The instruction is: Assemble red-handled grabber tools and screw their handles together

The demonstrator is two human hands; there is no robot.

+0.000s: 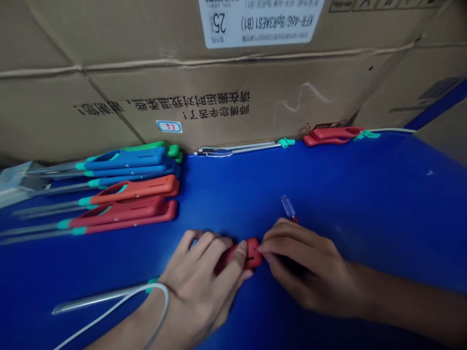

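Note:
My left hand (204, 287) is wrapped over the red handle of a long-nosed lighter (254, 253), its thumb lying along the top. The lighter's silver tube (95, 299) sticks out to the left from under that hand, with a teal collar at its base. At the handle's right end, my right hand (310, 267) is closed, thumb and index fingertips pinched together against it. What those fingertips hold, if anything, is hidden. Just above the right hand's knuckles shows a small clear plastic piece with a red end (288, 206); whether the hand grips it I cannot tell.
Several blue, green, orange and red lighters (127, 184) lie stacked at the left. Against the cardboard box (219, 82) at the back rest silver tubes with wires (241, 148) and red handle shells (332, 136). A white cable (109, 311) loops over my left wrist.

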